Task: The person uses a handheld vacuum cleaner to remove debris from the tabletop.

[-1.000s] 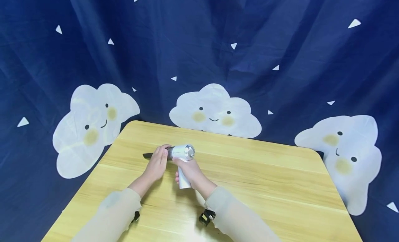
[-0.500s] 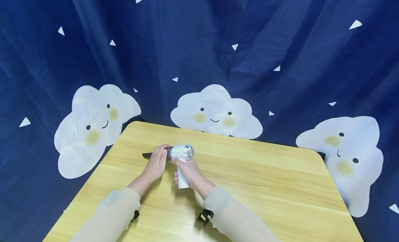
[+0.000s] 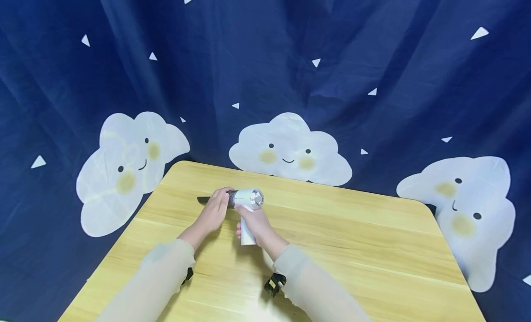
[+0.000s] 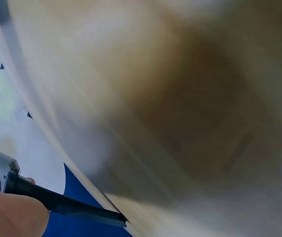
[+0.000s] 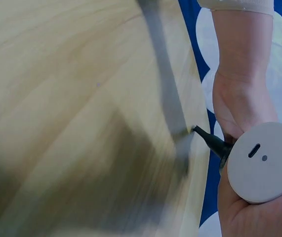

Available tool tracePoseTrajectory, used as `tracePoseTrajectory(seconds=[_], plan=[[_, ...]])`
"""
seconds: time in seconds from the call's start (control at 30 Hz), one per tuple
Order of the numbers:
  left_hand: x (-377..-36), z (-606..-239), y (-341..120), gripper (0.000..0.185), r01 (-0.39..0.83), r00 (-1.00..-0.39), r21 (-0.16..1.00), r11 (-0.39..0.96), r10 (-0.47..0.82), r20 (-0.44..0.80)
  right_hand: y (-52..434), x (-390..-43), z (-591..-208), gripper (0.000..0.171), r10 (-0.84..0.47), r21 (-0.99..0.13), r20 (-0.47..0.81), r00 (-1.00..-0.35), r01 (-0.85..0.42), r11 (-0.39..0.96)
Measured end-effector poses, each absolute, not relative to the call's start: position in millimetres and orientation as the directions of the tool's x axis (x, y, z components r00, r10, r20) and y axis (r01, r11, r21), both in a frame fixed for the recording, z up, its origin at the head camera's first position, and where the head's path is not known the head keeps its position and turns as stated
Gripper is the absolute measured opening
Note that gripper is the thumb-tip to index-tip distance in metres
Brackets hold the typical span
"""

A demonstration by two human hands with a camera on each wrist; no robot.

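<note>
A pale wooden table (image 3: 352, 248) with rounded corners stands in front of a dark blue curtain (image 3: 265, 59) printed with smiling white clouds and small white triangles. Both forearms, in light sleeves, reach forward over the near half of the table and meet at a small white handheld vacuum (image 3: 248, 200) held just above the tabletop, towards its far left part. The right hand (image 3: 254, 223) is wrapped round the vacuum's handle, which points down and towards the person. The left hand (image 3: 215, 210) has its fingers curled over the black nozzle (image 3: 204, 200), whose thin tip points left, close to the table.
</note>
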State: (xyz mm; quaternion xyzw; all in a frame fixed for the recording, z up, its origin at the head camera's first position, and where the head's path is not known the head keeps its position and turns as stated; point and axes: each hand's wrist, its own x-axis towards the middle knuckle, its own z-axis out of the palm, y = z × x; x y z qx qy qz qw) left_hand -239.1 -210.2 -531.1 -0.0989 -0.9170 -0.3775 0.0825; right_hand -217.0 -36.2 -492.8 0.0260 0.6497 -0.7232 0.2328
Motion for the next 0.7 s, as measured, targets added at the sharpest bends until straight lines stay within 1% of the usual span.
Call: tracePoseTrajectory(seconds=[0.43,0.7], plan=[[-259.9,-534.7,-175.3,0.050,0.278,-0.960,0.672,0.686,0.173,0.220,-2.9,-225.2,-497.0,0.053,-0.287,-0.929,-0.333,-0.898,0.364,-0.060],[-266.7,-534.4,-174.6,0.050,0.281,-0.958,0.670,0.687,0.162,0.236,-4.3,-228.6,-494.6,0.054,-0.256,-0.927,-0.340,-0.905,0.368,-0.072]])
